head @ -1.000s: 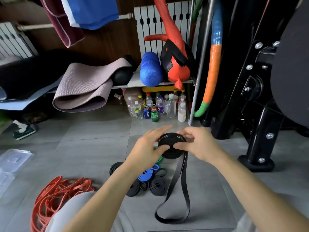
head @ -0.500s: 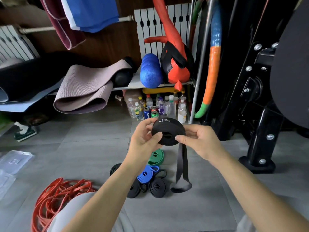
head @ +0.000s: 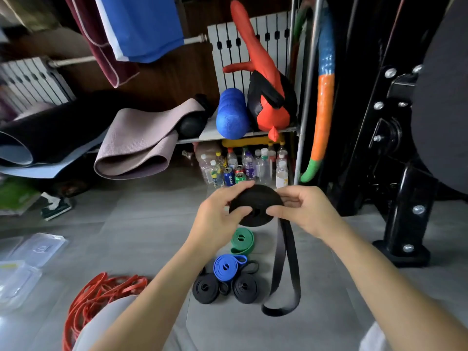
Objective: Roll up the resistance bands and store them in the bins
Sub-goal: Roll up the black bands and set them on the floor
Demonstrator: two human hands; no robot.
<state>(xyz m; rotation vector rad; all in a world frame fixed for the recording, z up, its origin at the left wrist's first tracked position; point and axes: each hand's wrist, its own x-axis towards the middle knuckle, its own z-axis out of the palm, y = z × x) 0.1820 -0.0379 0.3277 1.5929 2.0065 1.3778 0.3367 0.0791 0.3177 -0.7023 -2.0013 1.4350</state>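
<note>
The half-rolled black band (head: pixel 255 200) is held in the air, above the grey floor (head: pixel 141 224). The left hand (head: pixel 217 217) pinches the coil's left side, thumb near its centre hole, and the right hand (head: pixel 307 214) pinches the right edge. Its loose tail (head: pixel 283 274) hangs in a loop below the right hand. Under the coil lie a green roll (head: pixel 242 239), a blue roll (head: pixel 225 267) and two black rolls (head: pixel 205 287). Near left, red bands (head: pixel 101 292) lie tangled. Clear bins (head: pixel 25 264) sit far left.
</note>
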